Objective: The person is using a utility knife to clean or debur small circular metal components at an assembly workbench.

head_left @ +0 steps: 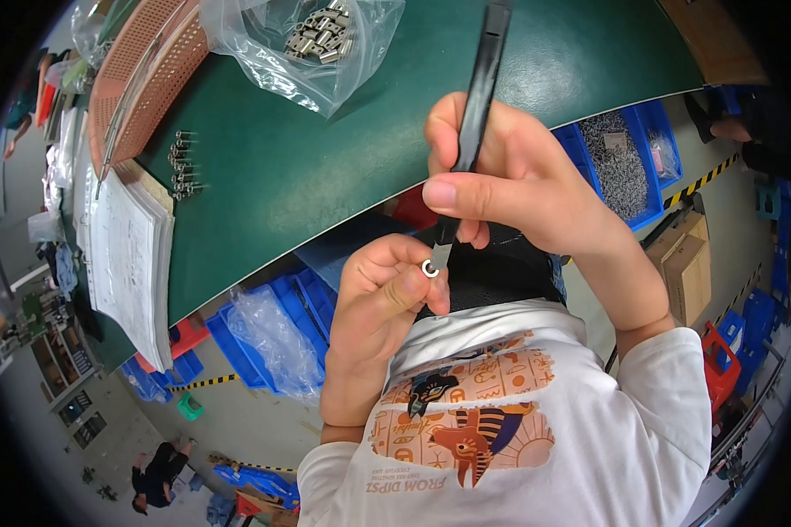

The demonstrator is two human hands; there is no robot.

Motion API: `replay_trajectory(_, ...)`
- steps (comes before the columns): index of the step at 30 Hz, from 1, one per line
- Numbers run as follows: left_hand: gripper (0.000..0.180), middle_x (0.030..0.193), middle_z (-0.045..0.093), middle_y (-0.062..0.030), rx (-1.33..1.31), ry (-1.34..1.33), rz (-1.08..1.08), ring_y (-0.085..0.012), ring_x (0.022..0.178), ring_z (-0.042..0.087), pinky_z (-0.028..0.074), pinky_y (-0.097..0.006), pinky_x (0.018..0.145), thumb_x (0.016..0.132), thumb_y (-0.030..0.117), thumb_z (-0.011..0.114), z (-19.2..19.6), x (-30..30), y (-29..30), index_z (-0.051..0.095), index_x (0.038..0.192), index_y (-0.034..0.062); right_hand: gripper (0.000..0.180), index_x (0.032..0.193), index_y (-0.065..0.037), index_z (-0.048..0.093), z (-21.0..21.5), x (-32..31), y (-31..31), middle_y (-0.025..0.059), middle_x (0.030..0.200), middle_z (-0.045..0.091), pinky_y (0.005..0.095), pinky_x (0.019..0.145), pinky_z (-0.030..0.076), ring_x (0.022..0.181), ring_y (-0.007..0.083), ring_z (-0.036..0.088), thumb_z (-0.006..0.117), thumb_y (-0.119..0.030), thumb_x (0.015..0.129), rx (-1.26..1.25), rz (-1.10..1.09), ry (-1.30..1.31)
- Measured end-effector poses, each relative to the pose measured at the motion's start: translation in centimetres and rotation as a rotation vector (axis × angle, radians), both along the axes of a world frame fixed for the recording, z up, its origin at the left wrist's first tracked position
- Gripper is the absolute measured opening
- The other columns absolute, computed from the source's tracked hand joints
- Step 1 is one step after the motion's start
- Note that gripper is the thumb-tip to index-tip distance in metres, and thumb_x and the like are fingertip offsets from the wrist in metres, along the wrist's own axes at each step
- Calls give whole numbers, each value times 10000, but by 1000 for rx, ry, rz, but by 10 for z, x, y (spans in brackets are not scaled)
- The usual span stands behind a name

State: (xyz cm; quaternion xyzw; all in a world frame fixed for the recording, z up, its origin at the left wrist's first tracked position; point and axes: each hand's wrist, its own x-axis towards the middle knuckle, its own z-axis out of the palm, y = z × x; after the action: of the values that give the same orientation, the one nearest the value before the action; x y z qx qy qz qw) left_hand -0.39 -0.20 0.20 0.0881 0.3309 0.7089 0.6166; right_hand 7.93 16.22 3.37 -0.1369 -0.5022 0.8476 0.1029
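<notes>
My right hand is closed round the black handle of a utility knife. The knife slants down toward my left hand, and its short metal blade meets the end of a small metal sleeve. Thumb and fingers of the left hand pinch this metal sleeve, whose round open end faces up. Both hands are in front of my white shirt, just off the edge of the green table. Farther away on the table, a clear plastic bag holds many similar small metal parts.
Several small metal pieces stand grouped on the green table. Left of them are a stack of papers and a pink perforated basket. Blue bins flank me below the table edge; cardboard boxes sit at right.
</notes>
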Motion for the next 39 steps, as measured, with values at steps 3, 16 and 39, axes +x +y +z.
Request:
replay_trajectory(3, 206, 714, 546, -80, 11, -102, -107, -135, 612, 529, 428, -231, 572, 814, 171, 550, 1, 1, 2, 519, 891, -18, 193, 842, -57, 428, 1, -1, 2, -9, 634, 502, 174, 431, 385, 502, 42, 470, 601, -105, 769, 40, 68, -2)
replay_trajectory(16, 168, 756, 511, -73, 68, -500, -89, -153, 655, 503, 422, -260, 612, 834, 137, 514, 1, 5, 1, 498, 938, 6, 170, 792, -90, 434, -6, 1, -4, -32, 587, 482, 147, 373, 333, 437, 21, 446, 598, -120, 755, -70, -96, 47)
replay_trajectory(39, 193, 722, 534, -90, 32, -367, -182, -142, 633, 518, 429, -232, 567, 812, 139, 547, -6, 3, -3, 536, 929, -14, 170, 824, -75, 441, 3, -6, -5, -35, 620, 441, 184, 413, 321, 491, 34, 414, 583, -151, 769, 39, 134, -115)
